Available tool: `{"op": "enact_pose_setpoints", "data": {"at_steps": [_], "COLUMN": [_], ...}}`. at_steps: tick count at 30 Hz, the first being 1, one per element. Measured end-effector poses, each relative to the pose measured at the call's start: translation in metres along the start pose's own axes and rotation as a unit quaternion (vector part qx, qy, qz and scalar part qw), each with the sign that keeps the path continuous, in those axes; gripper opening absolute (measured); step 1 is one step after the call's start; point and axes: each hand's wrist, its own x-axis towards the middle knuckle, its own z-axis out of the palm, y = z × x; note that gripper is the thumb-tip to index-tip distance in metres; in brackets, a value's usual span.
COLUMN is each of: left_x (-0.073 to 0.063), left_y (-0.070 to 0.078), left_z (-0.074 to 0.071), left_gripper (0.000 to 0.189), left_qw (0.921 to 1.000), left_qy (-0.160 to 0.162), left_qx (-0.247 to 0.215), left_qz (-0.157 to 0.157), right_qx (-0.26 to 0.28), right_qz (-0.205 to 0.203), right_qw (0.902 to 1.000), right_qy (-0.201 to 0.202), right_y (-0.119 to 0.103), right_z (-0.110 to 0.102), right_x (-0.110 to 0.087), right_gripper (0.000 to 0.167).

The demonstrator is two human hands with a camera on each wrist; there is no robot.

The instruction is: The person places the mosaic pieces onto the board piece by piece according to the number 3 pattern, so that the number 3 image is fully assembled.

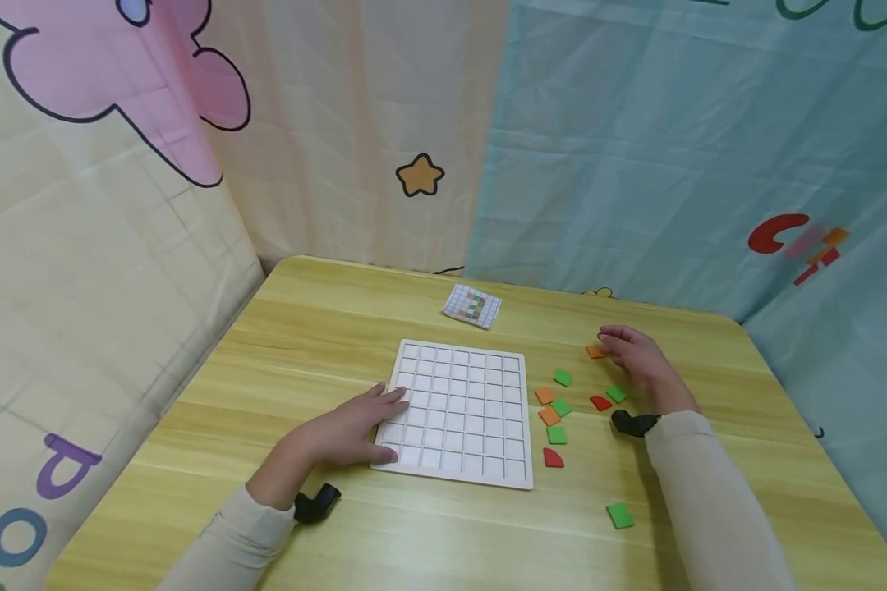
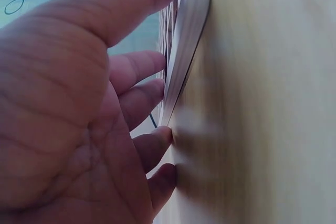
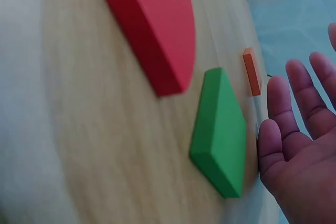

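Note:
A white grid board with square cells lies flat on the table. My left hand rests on its left edge, fingers spread; in the left wrist view the thumb and two fingers touch the board's rim. My right hand is beside an orange square tile at the right. The right wrist view shows loosely bent fingers holding nothing, with that orange tile just past the fingertips. Nearer the right wrist lie a green square tile and a red quarter-round tile.
Several green and orange tiles and a red quarter-round tile lie right of the board. One green tile sits apart near the front. Behind the board is a card with a coloured grid pattern. Curtains hang behind the wooden table.

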Motion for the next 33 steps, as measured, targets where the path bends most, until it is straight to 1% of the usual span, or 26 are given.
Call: {"op": "enact_pose_setpoints", "data": {"at_steps": [8,14,18,21,24,28,33], "left_x": [0.0,-0.001,0.0,0.0,0.0,-0.003,-0.005], "left_y": [-0.004,-0.007,-0.008,-0.008,-0.009,-0.01,-0.009], "left_z": [0.0,0.0,-0.001,0.001,0.003,0.005,0.004], "left_gripper": [0.077,0.077,0.078,0.079,0.08,0.081,0.081], "left_qw": [0.9998,0.9996,0.9992,0.9988,0.9985,0.9987,0.9988], "left_qy": [-0.003,-0.006,-0.008,-0.011,-0.011,-0.007,0.0], "left_qx": [-0.018,-0.026,-0.038,-0.048,-0.053,-0.049,-0.048], "left_qz": [0.012,-0.001,0.002,0.007,0.007,0.004,0.006], "right_qx": [-0.052,-0.068,-0.087,-0.108,-0.129,-0.137,-0.147], "right_qz": [0.001,0.002,0.005,0.001,-0.014,-0.029,-0.032], "right_qw": [0.9985,0.9977,0.9962,0.9941,0.9915,0.9899,0.9882], "right_qy": [0.014,0.003,-0.001,-0.005,-0.014,-0.022,-0.027], "right_y": [0.005,0.012,0.014,0.014,0.014,0.013,0.01], "right_z": [-0.001,-0.003,-0.003,-0.005,-0.005,-0.002,0.001], "right_x": [0.0,0.004,0.006,0.004,0.001,0.002,0.004], "right_gripper": [0.057,0.056,0.055,0.055,0.056,0.056,0.054]}}
